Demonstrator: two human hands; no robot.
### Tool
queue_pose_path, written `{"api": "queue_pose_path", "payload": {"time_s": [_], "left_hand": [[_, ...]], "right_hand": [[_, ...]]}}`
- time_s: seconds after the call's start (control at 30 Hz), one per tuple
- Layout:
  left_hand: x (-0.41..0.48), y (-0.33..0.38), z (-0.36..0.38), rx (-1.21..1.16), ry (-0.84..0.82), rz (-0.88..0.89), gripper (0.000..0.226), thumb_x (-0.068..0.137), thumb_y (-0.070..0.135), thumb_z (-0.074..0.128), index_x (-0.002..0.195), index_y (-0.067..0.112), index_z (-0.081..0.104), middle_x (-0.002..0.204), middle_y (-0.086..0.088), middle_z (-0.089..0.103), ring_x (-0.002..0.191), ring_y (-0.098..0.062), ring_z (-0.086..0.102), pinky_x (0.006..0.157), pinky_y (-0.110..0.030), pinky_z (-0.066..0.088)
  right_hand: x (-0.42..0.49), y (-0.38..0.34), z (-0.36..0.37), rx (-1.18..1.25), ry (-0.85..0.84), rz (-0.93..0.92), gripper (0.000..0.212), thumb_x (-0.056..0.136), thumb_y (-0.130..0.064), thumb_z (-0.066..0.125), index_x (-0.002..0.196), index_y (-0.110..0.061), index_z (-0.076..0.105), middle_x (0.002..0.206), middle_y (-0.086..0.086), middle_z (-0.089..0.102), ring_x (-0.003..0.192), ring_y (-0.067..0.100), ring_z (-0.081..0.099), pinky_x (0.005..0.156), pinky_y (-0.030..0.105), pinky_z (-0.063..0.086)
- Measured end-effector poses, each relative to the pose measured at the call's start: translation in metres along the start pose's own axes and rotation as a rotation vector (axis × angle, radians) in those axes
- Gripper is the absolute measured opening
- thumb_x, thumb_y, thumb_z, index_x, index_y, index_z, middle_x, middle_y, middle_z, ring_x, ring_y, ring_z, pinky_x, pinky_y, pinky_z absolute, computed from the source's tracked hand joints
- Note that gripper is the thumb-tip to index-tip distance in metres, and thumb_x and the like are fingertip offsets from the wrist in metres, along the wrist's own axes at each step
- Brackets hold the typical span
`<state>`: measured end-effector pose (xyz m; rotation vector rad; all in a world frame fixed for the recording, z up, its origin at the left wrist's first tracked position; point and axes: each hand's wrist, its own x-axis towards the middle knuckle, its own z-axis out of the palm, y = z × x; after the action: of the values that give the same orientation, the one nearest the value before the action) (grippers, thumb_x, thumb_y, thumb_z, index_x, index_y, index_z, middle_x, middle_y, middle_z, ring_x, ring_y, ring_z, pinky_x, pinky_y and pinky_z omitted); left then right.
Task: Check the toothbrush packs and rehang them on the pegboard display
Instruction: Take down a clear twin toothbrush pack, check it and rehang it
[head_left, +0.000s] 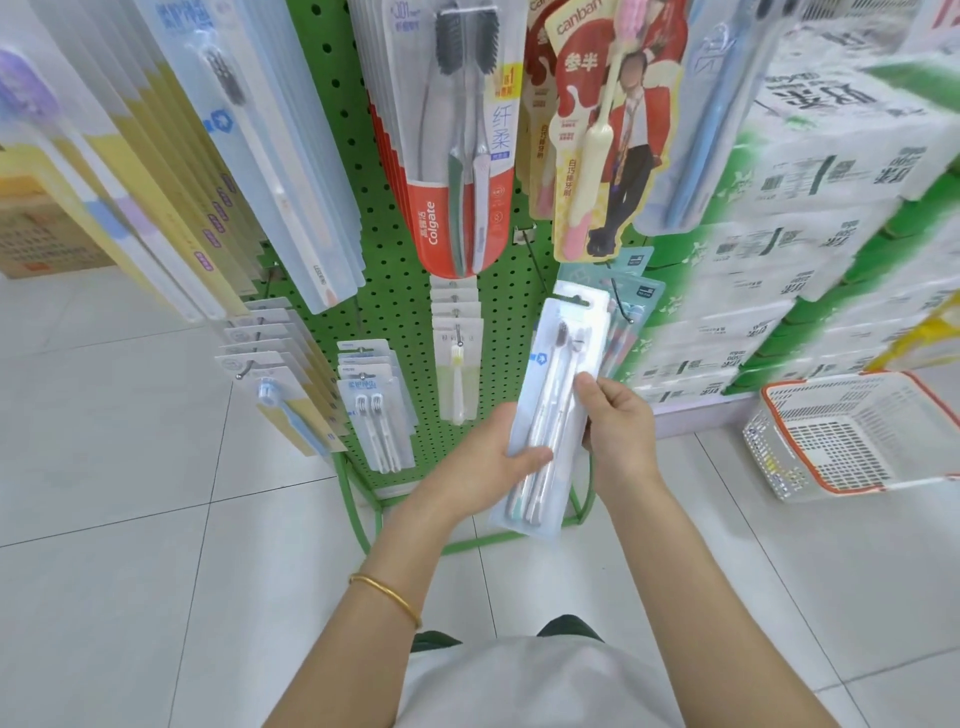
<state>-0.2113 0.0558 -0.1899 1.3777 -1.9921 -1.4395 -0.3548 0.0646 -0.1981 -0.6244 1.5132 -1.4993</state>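
A clear twin toothbrush pack (556, 384) stands nearly upright in front of the green pegboard (400, 291). My left hand (488, 462) grips its lower left edge, thumb across the front. My right hand (618, 421) pinches its right edge at mid height. The pack's top sits just below a bare metal peg (535, 260). Red Colgate packs (462, 156) hang above. Small white packs (457, 364) and twin packs (374, 410) hang lower on the board.
Pale blue and yellow packs (249, 171) fan out at the left. Teal packs (634, 296) hang right of the held pack. Stacked tissue bales (810, 218) fill the right. A white basket with an orange rim (852, 436) sits on the tiled floor.
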Motion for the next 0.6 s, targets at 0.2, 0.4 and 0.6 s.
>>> {"api": "queue_pose_path", "payload": {"time_s": [0.2,0.4,0.6], "left_hand": [[-0.009,0.004,0.003,0.205,-0.13,-0.024,0.102,0.081,0.029,0.074,0.151,0.034,0.001,0.157,0.009,0.022,0.137,-0.013,0.033,0.111,-0.031,0.029],[-0.009,0.009,0.009,0.492,-0.047,0.052,0.109,0.075,0.038,0.077,0.149,0.03,-0.002,0.153,0.003,0.017,0.131,-0.021,0.039,0.101,-0.036,0.04],[-0.006,0.006,0.002,0.399,-0.067,0.029,0.095,0.077,0.02,0.063,0.149,0.032,0.003,0.148,0.006,0.023,0.127,-0.019,0.035,0.101,-0.032,0.038]], "right_hand": [[0.008,0.002,-0.009,0.114,0.18,0.015,0.033,0.094,-0.019,0.056,0.062,-0.015,0.049,0.059,-0.002,0.045,0.059,0.013,0.038,0.06,0.026,0.036],[0.005,0.002,-0.003,0.211,0.242,0.049,0.03,0.096,-0.018,0.054,0.066,-0.013,0.053,0.067,0.003,0.05,0.068,0.017,0.046,0.066,0.032,0.042],[-0.004,-0.006,-0.004,0.321,0.098,0.13,0.025,0.097,-0.034,0.051,0.081,-0.018,0.061,0.077,-0.001,0.065,0.073,0.014,0.061,0.063,0.027,0.051]]}}
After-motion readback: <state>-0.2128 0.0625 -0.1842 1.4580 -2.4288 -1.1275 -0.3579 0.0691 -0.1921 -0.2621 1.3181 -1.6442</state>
